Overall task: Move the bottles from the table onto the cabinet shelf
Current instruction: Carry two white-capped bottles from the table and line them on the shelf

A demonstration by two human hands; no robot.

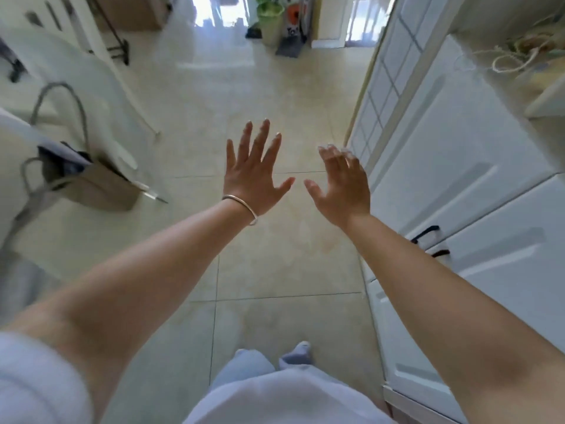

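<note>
Both arms reach out in front of me over the tiled floor. My left hand (252,169), with a thin bangle at the wrist, has its fingers spread and straight and holds nothing. My right hand (342,182) is just beside it, fingers extended and slightly relaxed, also holding nothing. A white cabinet (452,166) with panelled doors runs along the right side, close to my right hand. Its shelf opening (519,56) shows at the top right with a coil of rope inside. No bottles are in view. The picture is blurred by motion.
A white chair (76,96) and a brown paper bag (91,185) with grey handles stand on the left. A table edge (18,130) shows at the far left. A green bin (270,19) and other items sit far down the floor. My feet are at the bottom.
</note>
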